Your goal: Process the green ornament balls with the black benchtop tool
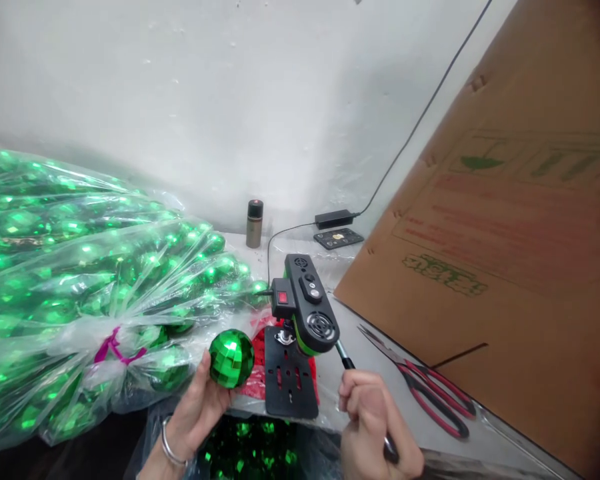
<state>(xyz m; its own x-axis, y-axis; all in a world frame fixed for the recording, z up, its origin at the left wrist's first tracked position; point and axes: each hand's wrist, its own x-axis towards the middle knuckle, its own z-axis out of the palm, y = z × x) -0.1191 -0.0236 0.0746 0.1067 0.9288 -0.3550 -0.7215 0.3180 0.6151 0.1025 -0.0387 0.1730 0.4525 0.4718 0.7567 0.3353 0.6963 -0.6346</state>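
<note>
My left hand has its fingers round a shiny green mirror-tiled ball, held left of a black machine. That machine has a long head with two round grilles, a green strip along its side and a box with a red switch, above a slotted black base plate. Right of the plate, my right hand is closed round the black handle of a thin tool. The tool's metal shaft reaches up to the machine's head, which hides its tip; I cannot tell whether they touch.
A clear bag of green balls, tied with purple ribbon, fills the left. More green pieces lie below the table edge. Red-handled scissors lie beside a big cardboard box. Behind stand a small bottle, power adapter and phone.
</note>
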